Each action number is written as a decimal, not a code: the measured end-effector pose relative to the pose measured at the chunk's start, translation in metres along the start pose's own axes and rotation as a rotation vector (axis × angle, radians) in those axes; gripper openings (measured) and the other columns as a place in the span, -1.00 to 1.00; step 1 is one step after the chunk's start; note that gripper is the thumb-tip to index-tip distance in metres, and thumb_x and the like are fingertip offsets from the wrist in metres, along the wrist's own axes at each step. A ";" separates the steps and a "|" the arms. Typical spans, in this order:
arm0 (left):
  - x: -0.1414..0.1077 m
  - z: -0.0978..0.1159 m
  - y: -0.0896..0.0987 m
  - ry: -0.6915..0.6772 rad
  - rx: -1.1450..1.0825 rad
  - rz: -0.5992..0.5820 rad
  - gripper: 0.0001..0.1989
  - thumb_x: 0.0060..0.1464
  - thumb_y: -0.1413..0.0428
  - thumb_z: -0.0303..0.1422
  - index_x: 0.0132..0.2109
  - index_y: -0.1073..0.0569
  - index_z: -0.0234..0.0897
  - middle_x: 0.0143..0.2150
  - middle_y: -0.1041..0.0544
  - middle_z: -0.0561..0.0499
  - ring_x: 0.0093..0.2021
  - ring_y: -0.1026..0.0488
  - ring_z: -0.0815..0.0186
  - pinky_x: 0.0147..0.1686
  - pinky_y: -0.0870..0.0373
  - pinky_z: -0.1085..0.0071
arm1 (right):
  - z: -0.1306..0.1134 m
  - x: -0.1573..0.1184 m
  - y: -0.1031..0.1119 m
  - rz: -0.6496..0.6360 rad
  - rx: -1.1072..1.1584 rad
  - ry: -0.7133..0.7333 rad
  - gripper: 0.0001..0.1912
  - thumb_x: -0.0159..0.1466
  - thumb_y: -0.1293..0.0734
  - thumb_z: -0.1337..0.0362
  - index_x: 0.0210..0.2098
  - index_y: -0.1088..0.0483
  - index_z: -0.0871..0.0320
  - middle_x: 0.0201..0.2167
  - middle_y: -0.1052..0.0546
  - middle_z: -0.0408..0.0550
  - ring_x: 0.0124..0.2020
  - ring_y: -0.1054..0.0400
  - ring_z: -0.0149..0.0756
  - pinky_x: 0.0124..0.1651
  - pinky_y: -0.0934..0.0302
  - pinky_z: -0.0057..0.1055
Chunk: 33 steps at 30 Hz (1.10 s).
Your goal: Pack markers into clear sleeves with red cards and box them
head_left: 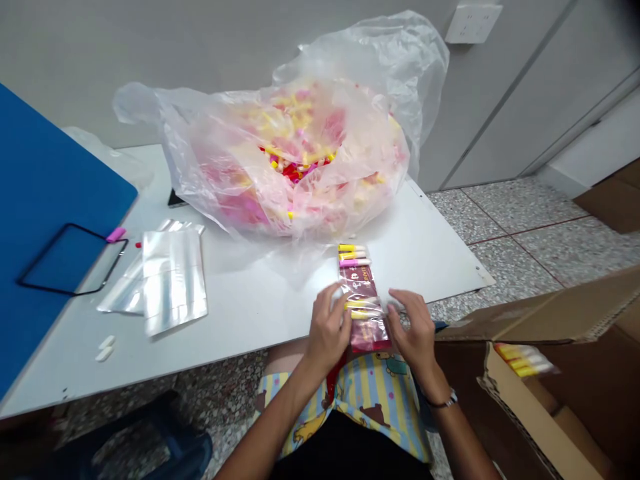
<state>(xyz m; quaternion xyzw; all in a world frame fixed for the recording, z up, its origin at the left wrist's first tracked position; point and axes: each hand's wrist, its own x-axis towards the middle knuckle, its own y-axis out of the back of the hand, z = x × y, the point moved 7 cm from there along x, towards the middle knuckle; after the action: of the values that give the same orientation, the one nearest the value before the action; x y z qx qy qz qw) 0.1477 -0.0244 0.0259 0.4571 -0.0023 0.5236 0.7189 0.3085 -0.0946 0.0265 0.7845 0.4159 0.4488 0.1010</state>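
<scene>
A dark red and clear plastic packet (361,283) lies at the table's near edge, between my hands. Three short sticks (354,256), yellow or pink with white ends, lie across its far end. More yellow-and-white sticks (361,308) show across its middle. My left hand (327,327) has its fingers bent against the packet's left edge and seems to grip it. On the other side, my right hand (414,330) is open, thumb and forefinger apart beside the right edge. Beyond the packet sits a big translucent bag (220,153) full of red, pink, yellow and white pieces.
Silvery flat pouches (175,280) lie on the white table (250,300), with two small white pieces (105,349) nearer the edge. A blue panel (45,200) stands at left. At right, an open cardboard box (520,407) holds a pack of yellow-and-white sticks (525,360).
</scene>
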 end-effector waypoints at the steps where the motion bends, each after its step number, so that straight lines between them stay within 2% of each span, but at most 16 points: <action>1: -0.013 0.009 0.001 -0.067 0.003 -0.035 -0.68 0.17 0.06 -0.53 0.06 -0.34 -0.30 0.07 -0.35 -0.20 0.13 -0.27 0.15 0.08 -0.30 0.15 | -0.008 -0.009 0.004 -0.013 0.001 0.056 -0.67 0.25 -0.26 0.47 -0.01 -0.34 0.13 -0.19 -0.50 0.03 -0.11 -0.36 -0.17 -0.05 -0.27 -0.14; 3: -0.034 0.020 0.000 -0.148 0.040 -0.123 -0.65 0.16 0.07 -0.54 0.10 -0.32 -0.33 0.04 -0.39 -0.20 0.10 -0.30 0.16 0.07 -0.31 0.17 | -0.023 -0.027 0.004 -0.097 -0.014 0.154 -0.63 0.23 -0.25 0.51 0.01 -0.34 0.12 -0.17 -0.52 0.03 -0.06 -0.36 -0.15 -0.03 -0.25 -0.14; 5: -0.048 0.023 -0.006 -0.185 0.144 -0.236 -0.58 0.16 0.07 -0.52 0.18 -0.25 -0.39 0.09 -0.38 -0.23 0.13 -0.28 0.14 0.10 -0.29 0.18 | -0.032 -0.043 -0.006 -0.232 -0.080 0.197 -0.57 0.23 -0.24 0.50 0.10 -0.28 0.18 -0.04 -0.49 0.09 0.08 -0.28 -0.09 0.03 -0.20 -0.11; 8: -0.055 0.020 -0.021 -0.196 0.361 -0.377 -0.49 0.16 0.04 -0.42 0.25 -0.16 -0.44 0.20 -0.30 -0.24 0.22 -0.19 0.08 0.13 -0.24 0.18 | -0.034 -0.059 -0.028 -0.413 -0.241 0.181 -0.46 0.26 -0.21 0.43 0.23 -0.11 0.33 0.18 -0.30 0.22 0.25 -0.07 -0.02 0.12 -0.09 -0.06; 10: -0.053 0.017 -0.030 -0.182 0.479 -0.408 -0.47 0.17 0.05 -0.40 0.27 -0.15 -0.41 0.24 -0.27 -0.20 0.25 -0.16 0.07 0.10 -0.24 0.19 | -0.031 -0.061 -0.038 -0.460 -0.325 0.151 -0.42 0.26 -0.18 0.40 0.26 -0.06 0.36 0.23 -0.23 0.24 0.26 -0.03 -0.01 0.13 -0.05 -0.06; 14: -0.037 0.017 -0.040 -0.166 0.561 -0.411 -0.47 0.15 0.03 -0.45 0.27 -0.15 -0.41 0.17 -0.34 -0.18 0.15 -0.26 0.10 0.01 -0.30 0.21 | -0.022 -0.047 -0.050 -0.427 -0.412 0.117 -0.43 0.17 -0.22 0.43 0.18 -0.18 0.40 0.12 -0.35 0.25 0.10 -0.17 0.02 0.02 -0.09 -0.10; 17: -0.020 0.016 -0.039 -0.157 0.491 -0.444 -0.48 0.05 -0.07 -0.45 0.18 -0.25 -0.46 0.09 -0.39 -0.20 0.02 -0.31 0.07 -0.07 -0.34 0.19 | -0.015 -0.029 -0.054 -0.440 -0.438 0.128 -0.48 0.10 -0.24 0.47 0.08 -0.28 0.38 0.00 -0.43 0.22 -0.06 -0.24 -0.01 -0.10 -0.13 -0.14; 20: -0.011 0.013 -0.035 -0.154 0.387 -0.459 -0.59 0.01 -0.10 -0.46 0.05 -0.35 -0.39 0.00 -0.42 -0.16 -0.05 -0.31 0.07 -0.13 -0.37 0.18 | -0.014 -0.019 -0.052 -0.451 -0.415 0.155 -0.54 0.10 -0.24 0.48 0.01 -0.34 0.29 -0.06 -0.45 0.15 -0.09 -0.25 -0.06 -0.10 -0.11 -0.15; 24: -0.012 0.012 -0.029 -0.217 0.291 -0.382 -0.64 0.02 -0.04 -0.54 0.02 -0.36 -0.37 0.05 -0.37 -0.18 0.05 -0.29 0.08 -0.02 -0.36 0.17 | -0.019 -0.029 -0.044 -0.426 -0.388 0.195 -0.50 0.11 -0.22 0.49 0.07 -0.30 0.31 0.04 -0.40 0.18 0.06 -0.18 -0.05 0.04 -0.05 -0.14; 27: -0.019 0.010 -0.029 -0.261 0.279 -0.342 -0.63 0.05 0.01 -0.55 0.04 -0.35 -0.39 0.10 -0.34 -0.22 0.12 -0.27 0.07 0.05 -0.33 0.14 | -0.020 -0.039 -0.041 -0.394 -0.387 0.163 -0.46 0.08 -0.21 0.51 0.09 -0.27 0.32 0.11 -0.34 0.20 0.13 -0.13 -0.06 0.07 -0.02 -0.15; 30: -0.024 0.010 -0.033 -0.286 0.290 -0.309 -0.61 0.08 0.05 -0.56 0.08 -0.32 -0.40 0.17 -0.30 -0.26 0.18 -0.24 0.05 0.07 -0.31 0.12 | -0.014 -0.034 -0.041 -0.379 -0.371 0.100 -0.49 0.07 -0.23 0.47 0.05 -0.29 0.30 0.10 -0.35 0.20 0.09 -0.17 -0.03 0.03 -0.06 -0.13; 33: -0.023 0.010 -0.037 -0.290 0.285 -0.269 -0.61 0.10 0.07 -0.57 0.10 -0.32 -0.42 0.14 -0.35 -0.24 0.18 -0.25 0.08 0.08 -0.30 0.13 | -0.001 -0.019 -0.043 -0.423 -0.266 0.082 -0.51 0.06 -0.23 0.46 0.02 -0.30 0.27 -0.01 -0.43 0.15 -0.02 -0.25 -0.07 -0.06 -0.15 -0.18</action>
<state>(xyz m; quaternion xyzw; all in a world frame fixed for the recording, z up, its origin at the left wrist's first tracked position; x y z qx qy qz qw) 0.1695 -0.0497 -0.0034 0.6205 0.0296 0.3472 0.7026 0.2787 -0.0812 -0.0074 0.6409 0.5119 0.5000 0.2780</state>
